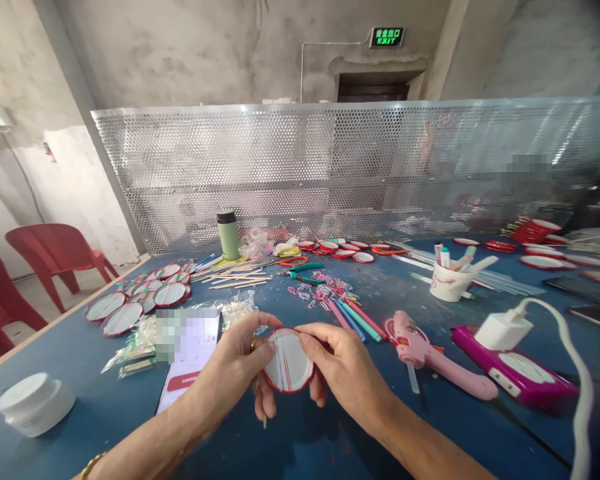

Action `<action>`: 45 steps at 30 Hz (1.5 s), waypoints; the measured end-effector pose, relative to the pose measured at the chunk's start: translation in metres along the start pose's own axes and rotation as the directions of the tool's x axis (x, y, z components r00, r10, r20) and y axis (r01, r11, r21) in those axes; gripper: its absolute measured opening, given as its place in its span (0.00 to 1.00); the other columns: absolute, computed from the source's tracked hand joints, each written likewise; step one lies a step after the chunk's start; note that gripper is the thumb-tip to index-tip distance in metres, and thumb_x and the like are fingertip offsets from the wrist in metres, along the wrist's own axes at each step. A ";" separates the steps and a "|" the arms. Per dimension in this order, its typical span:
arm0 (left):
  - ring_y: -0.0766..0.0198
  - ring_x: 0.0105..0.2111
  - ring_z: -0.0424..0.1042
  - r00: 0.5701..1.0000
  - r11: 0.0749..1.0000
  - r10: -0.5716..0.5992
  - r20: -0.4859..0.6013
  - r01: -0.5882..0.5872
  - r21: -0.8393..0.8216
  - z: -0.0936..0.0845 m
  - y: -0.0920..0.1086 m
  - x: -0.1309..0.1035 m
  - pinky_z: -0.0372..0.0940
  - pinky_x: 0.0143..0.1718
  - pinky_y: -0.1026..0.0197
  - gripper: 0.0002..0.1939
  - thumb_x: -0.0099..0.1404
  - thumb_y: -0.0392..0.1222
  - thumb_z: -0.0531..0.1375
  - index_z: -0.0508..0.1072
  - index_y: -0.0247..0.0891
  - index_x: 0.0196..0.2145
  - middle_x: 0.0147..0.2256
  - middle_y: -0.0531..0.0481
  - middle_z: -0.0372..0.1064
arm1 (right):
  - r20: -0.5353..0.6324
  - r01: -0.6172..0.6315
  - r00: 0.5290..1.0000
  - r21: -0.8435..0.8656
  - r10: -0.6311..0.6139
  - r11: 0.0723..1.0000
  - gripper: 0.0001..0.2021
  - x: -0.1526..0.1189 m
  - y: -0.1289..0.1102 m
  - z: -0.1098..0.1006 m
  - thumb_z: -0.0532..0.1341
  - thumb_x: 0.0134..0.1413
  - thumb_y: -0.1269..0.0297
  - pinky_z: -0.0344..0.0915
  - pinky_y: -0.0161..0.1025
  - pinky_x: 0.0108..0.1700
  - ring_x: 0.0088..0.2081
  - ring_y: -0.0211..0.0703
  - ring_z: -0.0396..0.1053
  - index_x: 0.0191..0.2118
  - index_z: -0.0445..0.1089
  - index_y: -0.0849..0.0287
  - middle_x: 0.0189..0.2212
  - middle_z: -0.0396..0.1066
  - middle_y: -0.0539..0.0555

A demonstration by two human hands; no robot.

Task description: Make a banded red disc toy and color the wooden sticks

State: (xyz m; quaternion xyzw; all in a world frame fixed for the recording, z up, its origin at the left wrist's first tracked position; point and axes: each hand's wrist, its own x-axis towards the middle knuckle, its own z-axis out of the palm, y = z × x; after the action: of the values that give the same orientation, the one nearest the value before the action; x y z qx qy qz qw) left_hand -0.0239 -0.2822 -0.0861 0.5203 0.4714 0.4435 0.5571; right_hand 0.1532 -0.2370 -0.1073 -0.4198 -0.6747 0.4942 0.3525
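Both my hands hold a small round white disc with a red rim (291, 363) over the near middle of the table. Thin red lines run down its face. My left hand (237, 360) closes on its left edge, thumb on the face and fingers behind. My right hand (343, 363) grips the right edge the same way. A thin pale tip (265, 422) sticks out below my left fingers; what it belongs to is hidden. Just left of my left hand lies a lit phone (193, 360). Beyond my right hand are coloured glue sticks (360, 320) and a pink glue gun (430, 357).
Similar discs (123, 319) lie in groups at left, back and right. Wooden sticks (240, 277), paper clips (325, 290), pliers (305, 275) and a green bottle (228, 237) fill the middle. A white jar (35, 403), a pen cup (447, 283) and a purple power strip (515, 370) flank them.
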 end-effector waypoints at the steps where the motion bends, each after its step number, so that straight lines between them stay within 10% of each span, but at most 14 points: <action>1: 0.62 0.13 0.71 1.000 1.000 -0.002 -0.009 0.002 -0.004 0.000 0.000 0.000 0.66 0.13 0.67 0.25 0.65 0.48 0.59 0.57 0.38 0.54 0.17 0.60 0.66 | -0.001 0.001 1.000 0.005 -0.001 1.000 0.27 0.000 0.000 0.000 0.55 0.62 0.46 0.62 0.31 0.16 0.13 0.37 0.65 0.52 0.76 0.65 0.13 0.68 0.47; 21: 0.58 0.28 0.78 0.981 0.994 -0.097 0.168 0.105 -0.037 -0.008 -0.010 0.005 0.75 0.29 0.61 0.14 0.55 0.35 0.59 0.76 0.28 0.38 0.30 0.40 0.79 | 0.076 0.035 0.997 -0.219 -0.018 0.975 0.18 -0.006 -0.009 0.003 0.52 0.66 0.59 0.61 0.30 0.16 0.14 0.37 0.66 0.46 0.77 0.62 0.16 0.67 0.47; 26: 0.57 0.31 0.79 0.982 0.987 -0.124 0.139 0.136 -0.081 -0.009 -0.014 0.008 0.76 0.35 0.59 0.16 0.54 0.36 0.59 0.77 0.28 0.40 0.32 0.40 0.79 | -0.078 0.266 0.907 -0.656 -0.414 0.707 0.15 0.008 -0.013 -0.020 0.55 0.67 0.64 0.62 0.29 0.24 0.18 0.32 0.69 0.33 0.78 0.58 0.26 0.78 0.51; 32: 0.57 0.31 0.79 0.983 0.985 -0.133 0.126 0.145 -0.095 -0.009 -0.018 0.009 0.76 0.36 0.57 0.21 0.51 0.33 0.59 0.76 0.28 0.44 0.33 0.42 0.78 | -0.293 0.079 0.830 -0.781 -0.475 0.619 0.11 0.041 -0.045 -0.067 0.57 0.64 0.70 0.63 0.33 0.35 0.33 0.41 0.76 0.38 0.78 0.60 0.32 0.80 0.55; 37: 0.56 0.32 0.78 0.980 0.984 -0.142 0.138 0.155 -0.088 -0.006 -0.018 0.009 0.76 0.35 0.57 0.22 0.48 0.32 0.59 0.75 0.29 0.43 0.33 0.43 0.78 | -0.299 -0.076 0.878 -0.857 -0.372 0.509 0.12 0.080 -0.061 -0.070 0.58 0.65 0.71 0.65 0.38 0.43 0.40 0.45 0.76 0.33 0.77 0.61 0.34 0.79 0.57; 45: 0.58 0.32 0.79 0.981 0.988 -0.134 0.139 0.142 -0.055 -0.005 -0.018 0.009 0.75 0.33 0.61 0.21 0.51 0.32 0.59 0.73 0.31 0.45 0.34 0.44 0.78 | -0.359 -0.313 0.929 -0.891 -0.088 0.329 0.18 0.119 -0.033 -0.072 0.64 0.66 0.58 0.74 0.50 0.51 0.49 0.48 0.74 0.55 0.70 0.63 0.53 0.72 0.60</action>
State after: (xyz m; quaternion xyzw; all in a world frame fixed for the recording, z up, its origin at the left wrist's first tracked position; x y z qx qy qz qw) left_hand -0.0269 -0.2741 -0.1044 0.4967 0.4531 0.3828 0.6336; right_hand 0.1622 -0.1067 -0.0495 -0.6707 -0.7303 -0.0427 0.1223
